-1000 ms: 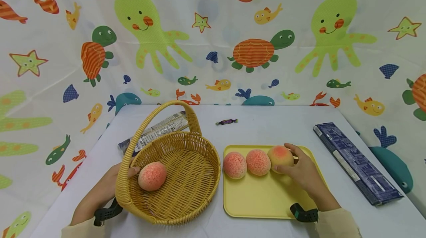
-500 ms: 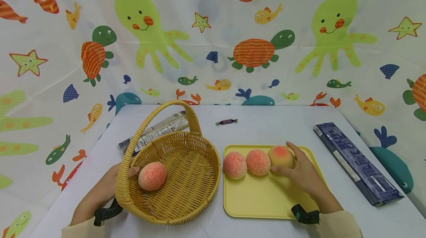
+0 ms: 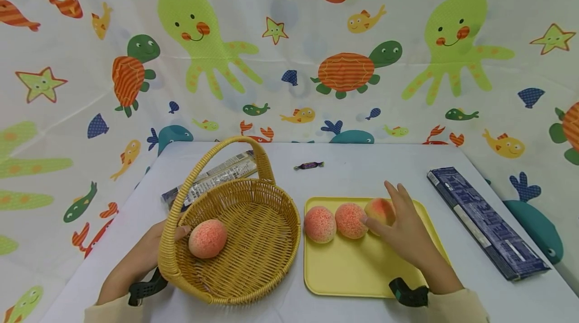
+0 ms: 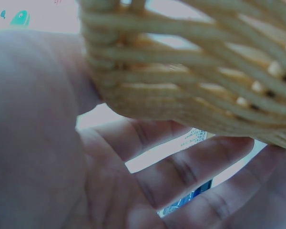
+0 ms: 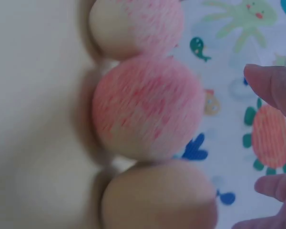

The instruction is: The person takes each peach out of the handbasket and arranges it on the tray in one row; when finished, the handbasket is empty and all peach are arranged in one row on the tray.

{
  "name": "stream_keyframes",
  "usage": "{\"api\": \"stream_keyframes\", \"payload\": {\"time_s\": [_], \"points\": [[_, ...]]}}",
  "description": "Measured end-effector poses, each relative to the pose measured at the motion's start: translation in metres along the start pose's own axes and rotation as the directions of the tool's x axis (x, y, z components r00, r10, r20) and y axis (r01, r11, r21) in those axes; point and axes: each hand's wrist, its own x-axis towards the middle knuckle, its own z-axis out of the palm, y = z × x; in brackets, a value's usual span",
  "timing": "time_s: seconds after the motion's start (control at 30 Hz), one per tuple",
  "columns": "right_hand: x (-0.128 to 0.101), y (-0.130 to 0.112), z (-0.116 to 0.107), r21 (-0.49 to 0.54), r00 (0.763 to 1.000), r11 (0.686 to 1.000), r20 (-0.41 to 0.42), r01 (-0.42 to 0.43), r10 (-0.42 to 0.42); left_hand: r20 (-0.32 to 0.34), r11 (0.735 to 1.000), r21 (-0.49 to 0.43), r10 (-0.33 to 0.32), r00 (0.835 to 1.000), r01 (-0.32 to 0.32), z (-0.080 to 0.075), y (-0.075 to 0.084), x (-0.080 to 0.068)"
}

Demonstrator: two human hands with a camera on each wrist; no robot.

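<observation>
My left hand (image 3: 147,250) grips the left side of a wicker basket (image 3: 258,247), thumb over the rim and fingers under the outside wall, as the left wrist view shows. One pink peach (image 3: 208,238) lies in the basket on its left side. To the right, a yellow tray (image 3: 344,273) bears three peaches in a row at its back: a left peach (image 3: 320,224), a middle peach (image 3: 351,220) and a yellower right peach (image 3: 379,209). My right hand (image 3: 404,227) hovers over the tray with spread fingers, partly hiding the right peach; nothing is in it.
A long blue box (image 3: 486,222) lies right of the tray. Behind the basket is a silvery, printed flat package (image 3: 221,177), partly hidden by the tall handle (image 3: 199,172). A small wrapped candy (image 3: 309,166) lies toward the back. A sea-animal curtain (image 3: 289,62) hangs behind the table.
My right hand has let go of the right peach, lifted and shifted left, its thumb now overlapping the middle peach in the head view. My left hand and the basket stay put.
</observation>
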Motion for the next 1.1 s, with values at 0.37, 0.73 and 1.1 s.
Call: {"api": "stream_keyframes", "payload": {"time_s": [0.37,0.73,1.1], "points": [[0.005,-0.068,0.017,0.105,0.991,0.987,0.043,0.119,-0.124,-0.01,1.0,0.017,-0.014,1.0,0.014,-0.001,0.0,0.001],[0.023,-0.132,0.062,0.243,0.928,0.947,0.255,0.21,-0.271,-0.025,1.0,0.021,-0.003,1.0,0.004,0.001,0.002,-0.002],[0.056,-0.17,0.116,0.261,0.809,0.917,0.439,0.303,-0.392,-0.026,0.999,-0.025,0.019,0.999,-0.02,0.001,0.001,-0.001]]}}
